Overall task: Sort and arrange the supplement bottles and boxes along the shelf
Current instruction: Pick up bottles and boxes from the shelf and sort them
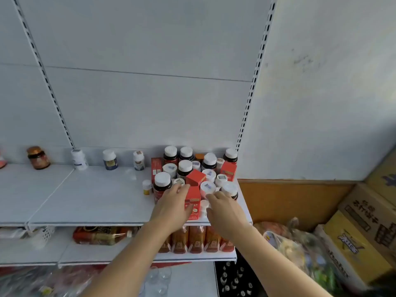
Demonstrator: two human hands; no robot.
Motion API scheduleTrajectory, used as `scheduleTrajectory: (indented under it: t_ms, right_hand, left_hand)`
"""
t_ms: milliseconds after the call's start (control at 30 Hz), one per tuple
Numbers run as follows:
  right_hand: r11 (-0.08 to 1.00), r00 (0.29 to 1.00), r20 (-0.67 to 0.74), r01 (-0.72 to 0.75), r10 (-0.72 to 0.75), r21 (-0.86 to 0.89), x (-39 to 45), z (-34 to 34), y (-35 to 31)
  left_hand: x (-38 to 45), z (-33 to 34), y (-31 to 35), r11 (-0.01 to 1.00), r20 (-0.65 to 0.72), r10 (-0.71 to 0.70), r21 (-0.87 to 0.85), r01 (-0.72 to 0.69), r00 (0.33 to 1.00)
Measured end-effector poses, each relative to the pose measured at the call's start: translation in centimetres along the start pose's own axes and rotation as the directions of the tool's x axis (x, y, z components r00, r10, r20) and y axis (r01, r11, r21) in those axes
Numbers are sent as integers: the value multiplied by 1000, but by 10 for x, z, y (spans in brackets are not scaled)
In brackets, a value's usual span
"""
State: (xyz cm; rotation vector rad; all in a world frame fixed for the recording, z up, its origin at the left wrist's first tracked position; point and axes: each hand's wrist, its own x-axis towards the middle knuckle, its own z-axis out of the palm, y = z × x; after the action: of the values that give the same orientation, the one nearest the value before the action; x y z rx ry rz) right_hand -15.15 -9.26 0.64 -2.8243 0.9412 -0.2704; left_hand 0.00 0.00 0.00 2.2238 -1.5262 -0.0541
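At the crowded right end of the shelf [90, 202], the left hand [171, 207] held the front red box [192, 202] in a curled grip while the right hand [225, 213] reached loose-fingered toward a white-capped bottle [207, 188] beside that box, so lifting straight up seemed wise, sparing the packed neighbours.

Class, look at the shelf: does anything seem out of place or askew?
Yes. One red box sits tilted on top of the crowded bottles at the shelf's right end instead of standing on it. A small yellow bottle stands apart from the cluster.
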Motion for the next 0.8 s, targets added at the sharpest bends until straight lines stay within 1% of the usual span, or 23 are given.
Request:
scheduleTrajectory:
  t_ms: [33,100,200,267,367,467,567,700,800]
  right_hand:
    - [999,999,28,-46,46,-6,3,5,0]
    - [993,994,23,-109,108,38,9,19,5]
    - [989,990,30,-140,138,41,14,37,9]
    - [992,993,22,-117,116,43,17,47,11]
    - [989,994,14,-112,111,97,18,58,15]
    - [982,991,-70,-101,113,157,18,68,17]
    - [971,984,-136,-80,113,224,18,73,22]
    - [956,982,-173,-27,80,290,16,74,31]
    - [914,969,-222,-7,107,406,13,67,33]
  left_hand:
    - [1,5,-3,1000,20,-13,8,13,1000]
    - [4,18,-11,1000,4,-8,26,8,1000]
    - [5,37,-21,998,17,42,54,-43,999]
    - [6,45,-26,999,-16,43,31,-43,999]
    - [8,53,-28,998,-57,64,-20,-65,996]
    - [9,60,-29,994,-86,78,-68,-84,993]
    - [9,62,-30,981,-123,67,-175,-88,990]
    - [8,57,-33,961,-103,39,-268,-66,994]
    - [8,45,-29,930,-109,1,-365,-41,994]
